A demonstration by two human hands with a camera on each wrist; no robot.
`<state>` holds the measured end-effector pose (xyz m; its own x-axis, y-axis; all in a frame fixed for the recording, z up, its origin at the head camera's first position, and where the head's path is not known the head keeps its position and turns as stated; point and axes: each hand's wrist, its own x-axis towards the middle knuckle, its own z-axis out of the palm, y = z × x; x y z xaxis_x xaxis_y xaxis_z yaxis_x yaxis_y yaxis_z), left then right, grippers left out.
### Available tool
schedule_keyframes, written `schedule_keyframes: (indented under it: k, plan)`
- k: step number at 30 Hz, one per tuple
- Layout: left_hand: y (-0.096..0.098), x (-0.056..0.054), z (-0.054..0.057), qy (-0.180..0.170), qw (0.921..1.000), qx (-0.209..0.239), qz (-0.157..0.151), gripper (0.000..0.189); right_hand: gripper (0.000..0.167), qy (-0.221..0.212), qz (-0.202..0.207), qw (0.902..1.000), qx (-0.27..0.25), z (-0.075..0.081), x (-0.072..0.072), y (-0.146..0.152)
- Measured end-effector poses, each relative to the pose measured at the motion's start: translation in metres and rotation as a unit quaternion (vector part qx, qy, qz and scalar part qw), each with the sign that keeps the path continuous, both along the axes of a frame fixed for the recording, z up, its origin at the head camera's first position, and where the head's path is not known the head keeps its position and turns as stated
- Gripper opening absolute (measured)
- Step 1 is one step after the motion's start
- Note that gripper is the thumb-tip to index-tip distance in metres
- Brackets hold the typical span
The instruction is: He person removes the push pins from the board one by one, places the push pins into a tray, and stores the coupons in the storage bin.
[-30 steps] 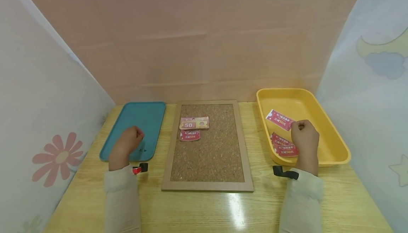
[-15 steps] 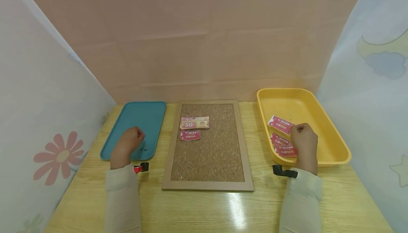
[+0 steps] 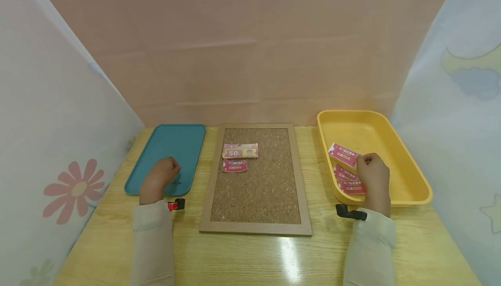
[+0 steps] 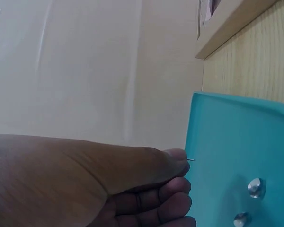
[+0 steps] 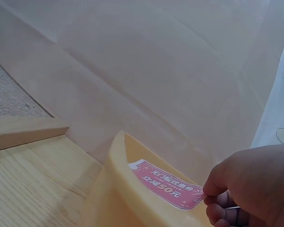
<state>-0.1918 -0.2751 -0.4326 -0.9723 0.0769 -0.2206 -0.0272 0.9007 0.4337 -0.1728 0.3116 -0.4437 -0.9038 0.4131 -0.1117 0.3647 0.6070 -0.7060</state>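
Observation:
My left hand [image 3: 158, 178] is over the blue-green tray [image 3: 178, 140], thumb and fingertip pinching a thumbtack [image 4: 191, 160]; only its thin metal point shows. Below it on the tray lie silver thumbtacks [image 4: 254, 188]. At the yellow bin [image 3: 403, 164], my right hand [image 3: 374, 179] pinches one corner of a pink-red paper coupon [image 3: 342, 154]. This coupon is tilted over the bin's left side. More coupons [image 3: 350, 186] of the same print lie in the bin beneath it, partly overlapping.
Between the tray and the bin lies a wood-framed cork board [image 3: 256, 194]. Attached at its upper left are a yellow-and-pink coupon [image 3: 239, 151] and a smaller red one [image 3: 235, 167] below. A plain backdrop [image 3: 250, 60] stands behind, with printed cloth walls on both sides.
The held coupon has shifted slightly down and towards the right hand since a second ago, with its tilt changed. The left hand has barely moved.

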Motion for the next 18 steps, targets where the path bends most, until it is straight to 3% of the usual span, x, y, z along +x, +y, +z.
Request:
schedule_keyframes:
  k: [18]
  plan:
    - [0.0024, 0.0006, -0.0002, -0.003, 1.0000, 0.000, -0.003, 0.017, 0.055, -0.004, 0.006, 1.0000, 0.001, 0.0011, 0.0009, -0.0016]
